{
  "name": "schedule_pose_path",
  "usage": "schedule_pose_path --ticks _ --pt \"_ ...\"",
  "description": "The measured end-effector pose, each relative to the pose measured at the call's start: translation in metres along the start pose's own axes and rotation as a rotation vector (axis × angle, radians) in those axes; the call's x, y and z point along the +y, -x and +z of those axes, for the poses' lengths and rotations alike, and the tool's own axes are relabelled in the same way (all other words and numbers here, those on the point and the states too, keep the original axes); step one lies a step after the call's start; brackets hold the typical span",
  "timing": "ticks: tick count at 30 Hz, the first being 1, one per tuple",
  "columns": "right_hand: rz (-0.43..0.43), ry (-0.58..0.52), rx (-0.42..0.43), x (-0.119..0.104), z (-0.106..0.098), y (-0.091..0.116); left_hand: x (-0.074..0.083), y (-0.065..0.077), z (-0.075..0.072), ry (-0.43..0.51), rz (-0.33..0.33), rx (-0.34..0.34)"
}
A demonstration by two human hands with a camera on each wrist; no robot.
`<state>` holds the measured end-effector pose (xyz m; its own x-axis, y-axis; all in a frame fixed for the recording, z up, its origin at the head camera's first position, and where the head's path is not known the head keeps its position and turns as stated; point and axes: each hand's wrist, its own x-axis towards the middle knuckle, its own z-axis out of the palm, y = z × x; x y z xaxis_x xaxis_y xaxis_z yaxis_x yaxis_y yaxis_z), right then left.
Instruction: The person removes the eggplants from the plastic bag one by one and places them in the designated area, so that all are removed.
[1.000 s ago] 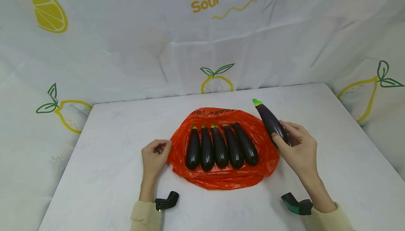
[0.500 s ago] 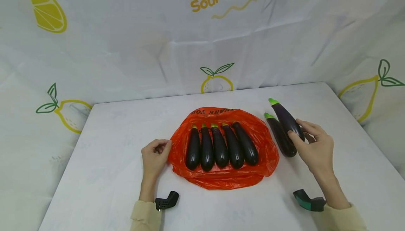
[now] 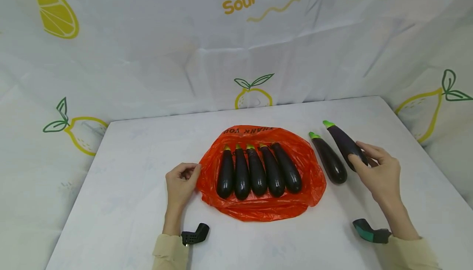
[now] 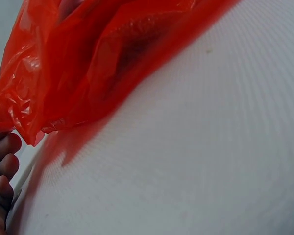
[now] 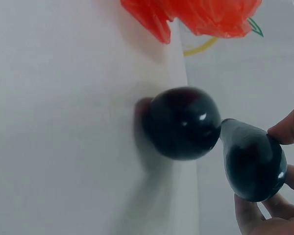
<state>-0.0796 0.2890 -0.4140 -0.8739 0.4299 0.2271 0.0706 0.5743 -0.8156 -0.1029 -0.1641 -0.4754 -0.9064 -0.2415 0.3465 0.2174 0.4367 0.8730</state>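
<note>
Left hand (image 3: 180, 181) is kept pinched on the near-left edge of the orange bag (image 3: 258, 208); five aubergines (image 3: 257, 170) lie on it. Right hand (image 3: 380, 171) is wrapped round the held aubergine (image 3: 345, 143), which has been carried right off the bag and lowered beside another aubergine (image 3: 329, 159) on the worktop (image 3: 129, 179). Set-down looks close.

Right hand (image 3: 380, 171) carried dark purple green-capped eggplant (image 3: 345, 144) rightward off orange plastic bag (image 3: 306, 155), lowered beside second table eggplant (image 3: 329, 161).
</note>
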Motion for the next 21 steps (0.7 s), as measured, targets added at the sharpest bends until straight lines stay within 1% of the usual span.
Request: schedule_pose_path --ticks 6,14,19,21 --pt "0.028 0.022 -0.033 0.01 -0.002 -0.004 -0.009 0.0 -0.001 0.022 -0.01 -0.009" --pt "0.028 0.037 -0.054 0.022 -0.002 -0.009 -0.008 0.0 -0.002 0.027 -0.019 -0.016" --pt "0.015 0.01 -0.091 0.028 -0.002 -0.009 -0.009 0.0 -0.002 0.027 -0.024 -0.017" --pt "0.018 0.015 -0.106 0.03 -0.002 -0.009 -0.01 0.0 -0.001 0.024 -0.028 -0.018"
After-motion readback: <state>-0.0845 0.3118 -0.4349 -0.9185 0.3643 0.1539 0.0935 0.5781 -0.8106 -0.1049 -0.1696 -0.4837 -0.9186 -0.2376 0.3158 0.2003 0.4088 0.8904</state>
